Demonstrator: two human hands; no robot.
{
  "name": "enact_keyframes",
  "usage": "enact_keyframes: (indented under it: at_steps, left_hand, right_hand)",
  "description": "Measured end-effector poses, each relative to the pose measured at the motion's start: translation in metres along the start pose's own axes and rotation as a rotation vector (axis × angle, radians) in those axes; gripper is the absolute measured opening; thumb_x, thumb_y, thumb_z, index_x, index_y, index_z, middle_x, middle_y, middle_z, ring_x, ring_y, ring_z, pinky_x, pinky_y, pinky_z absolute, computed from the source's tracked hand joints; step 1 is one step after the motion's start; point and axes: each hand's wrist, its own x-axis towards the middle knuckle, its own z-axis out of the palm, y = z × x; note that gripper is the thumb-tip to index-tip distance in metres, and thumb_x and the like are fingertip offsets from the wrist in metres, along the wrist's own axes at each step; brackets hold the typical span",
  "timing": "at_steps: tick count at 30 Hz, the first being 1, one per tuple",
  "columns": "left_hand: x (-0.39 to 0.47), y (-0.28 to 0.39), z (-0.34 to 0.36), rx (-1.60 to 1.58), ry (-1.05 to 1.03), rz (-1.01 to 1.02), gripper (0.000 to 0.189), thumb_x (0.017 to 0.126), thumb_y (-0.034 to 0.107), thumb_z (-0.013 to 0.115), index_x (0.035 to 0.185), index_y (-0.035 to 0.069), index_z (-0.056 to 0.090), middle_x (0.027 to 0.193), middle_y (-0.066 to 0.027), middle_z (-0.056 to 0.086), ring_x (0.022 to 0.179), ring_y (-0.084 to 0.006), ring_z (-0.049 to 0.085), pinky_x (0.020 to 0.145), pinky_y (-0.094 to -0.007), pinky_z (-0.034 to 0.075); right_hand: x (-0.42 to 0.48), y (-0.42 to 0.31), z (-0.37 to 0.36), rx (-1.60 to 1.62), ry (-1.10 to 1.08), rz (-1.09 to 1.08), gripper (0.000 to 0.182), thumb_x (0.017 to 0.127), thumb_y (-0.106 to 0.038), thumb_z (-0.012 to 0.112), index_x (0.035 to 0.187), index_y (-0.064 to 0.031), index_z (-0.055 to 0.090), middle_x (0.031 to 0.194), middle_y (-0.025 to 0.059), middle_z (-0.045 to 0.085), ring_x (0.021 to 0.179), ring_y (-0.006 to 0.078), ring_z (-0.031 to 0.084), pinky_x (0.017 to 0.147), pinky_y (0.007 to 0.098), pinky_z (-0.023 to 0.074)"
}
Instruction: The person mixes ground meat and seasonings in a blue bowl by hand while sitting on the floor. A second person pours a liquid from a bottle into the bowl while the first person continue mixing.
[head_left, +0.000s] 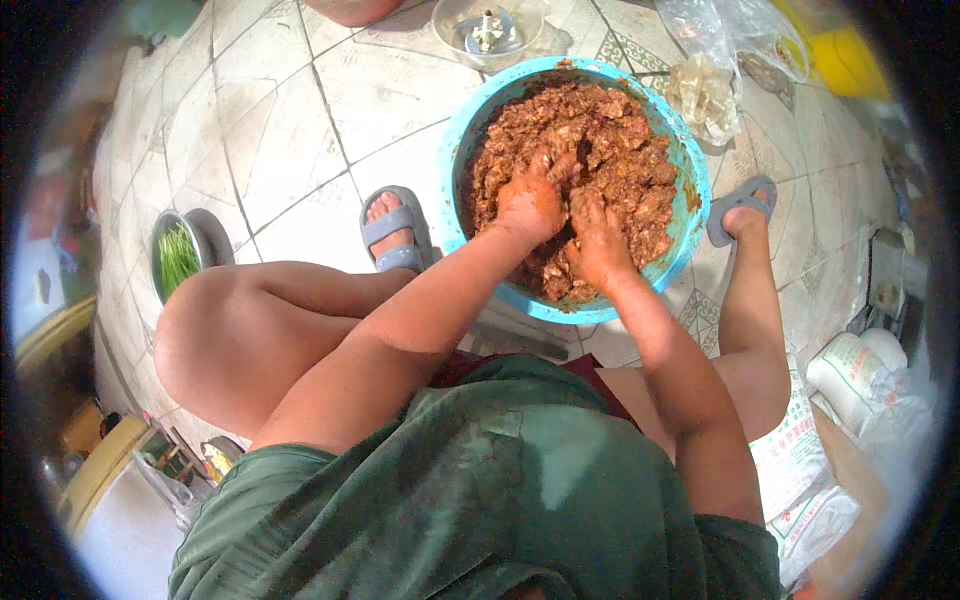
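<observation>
A wide blue plastic basin (694, 172) stands on the floor between my feet. It holds a thick, lumpy reddish-brown mixture (630, 157), piled high towards the back. Both my hands are in it, smeared orange-brown. My left hand (534, 199) presses into the middle of the mass with its fingertips partly buried, so its grip is hidden. Close beside it, my right hand (600, 238) rests on the mixture nearer the front, fingers stretched forward and thumb apart. Between the two hands the mixture dips into a dark hollow. Smears of it cling to the basin's inner wall.
Behind the basin stands a clear bowl (442, 30) with a chopper blade inside. Plastic bags (701, 90) lie at the back right. A metal bowl (196, 234) of green stalks (176, 257) sits by my left knee. White printed sacks (847, 379) lie to the right on the tiled floor (292, 135).
</observation>
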Motion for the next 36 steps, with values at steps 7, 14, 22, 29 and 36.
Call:
enact_keyframes:
  at_steps: [7, 14, 22, 29, 36]
  left_hand:
    - [0.015, -0.010, 0.018, -0.016, -0.119, -0.062, 0.045, 0.077, 0.014, 0.050, 0.119, 0.000, 0.043, 0.097, -0.0178, 0.061, 0.089, -0.0321, 0.060, 0.075, -0.0376, 0.048]
    - [0.027, -0.008, 0.005, -0.198, -0.120, -0.217, 0.031, 0.071, 0.028, 0.057, 0.088, 0.002, 0.062, 0.094, -0.0189, 0.061, 0.087, -0.0316, 0.060, 0.076, -0.0394, 0.047]
    - [0.031, -0.018, 0.004, -0.234, 0.415, 0.094, 0.051, 0.071, 0.023, 0.062, 0.119, 0.019, 0.045, 0.114, -0.0168, 0.048, 0.102, -0.0336, 0.050, 0.086, -0.0425, 0.041]
    - [0.050, 0.021, 0.006, 0.212, 0.005, 0.039, 0.057, 0.076, 0.022, 0.057, 0.127, 0.012, 0.035, 0.125, -0.0181, 0.039, 0.111, -0.0329, 0.046, 0.091, -0.0384, 0.039]
    - [0.086, 0.005, 0.026, 0.055, -0.070, -0.022, 0.028, 0.074, 0.019, 0.057, 0.092, -0.002, 0.058, 0.089, -0.0182, 0.061, 0.084, -0.0314, 0.060, 0.074, -0.0379, 0.049]
  right_hand:
    - [0.050, 0.005, 0.024, 0.101, -0.485, 0.321, 0.021, 0.068, -0.005, 0.056, 0.089, 0.0005, 0.060, 0.095, 0.0233, 0.057, 0.085, 0.0363, 0.058, 0.073, 0.0415, 0.0481]
    - [0.059, 0.017, 0.030, 0.334, -0.341, 0.588, 0.007, 0.072, -0.009, 0.057, 0.076, -0.0031, 0.060, 0.092, 0.0209, 0.059, 0.087, 0.0342, 0.058, 0.073, 0.0391, 0.0474]
    - [-0.007, 0.030, -0.044, 0.283, 0.352, 0.340, 0.040, 0.062, -0.010, 0.071, 0.099, -0.0110, 0.056, 0.111, 0.0144, 0.047, 0.100, 0.0331, 0.048, 0.089, 0.0417, 0.0362]
    - [0.030, 0.061, 0.008, 0.072, 0.088, 0.488, 0.049, 0.068, -0.015, 0.064, 0.115, -0.0203, 0.051, 0.116, 0.0217, 0.046, 0.103, 0.0373, 0.048, 0.087, 0.0436, 0.0403]
    - [0.077, 0.081, 0.012, 0.281, -0.384, 0.790, 0.026, 0.075, -0.009, 0.053, 0.098, -0.0005, 0.059, 0.097, 0.0245, 0.058, 0.091, 0.0371, 0.058, 0.077, 0.0437, 0.0472]
